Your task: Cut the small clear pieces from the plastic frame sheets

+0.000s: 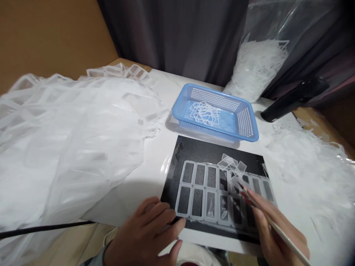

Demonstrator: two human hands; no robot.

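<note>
My right hand [277, 225] grips a thin white pen-like tool [280, 231] with a dark tip; its exact kind I cannot make out. The tip is over a translucent plastic sheet [189, 188] with two rows of rectangular windows. That sheet lies on a black board [195, 147]. Several small clear rectangular pieces [232, 164] lie loosely on the sheet's upper edge, just beyond the tool. My left hand [146, 232] is at the board's near left corner, fingers apart and slightly bent, holding nothing. Part of the sheet is hidden behind my right hand.
Behind the board stands a blue basket [215, 129] with thin white frames [205, 112] inside. A large heap of translucent sheets [83, 136] covers the left. Plastic scraps [313, 166] lie at right, near a black cylindrical object [291, 99]. A filled clear bag [256, 66] stands behind.
</note>
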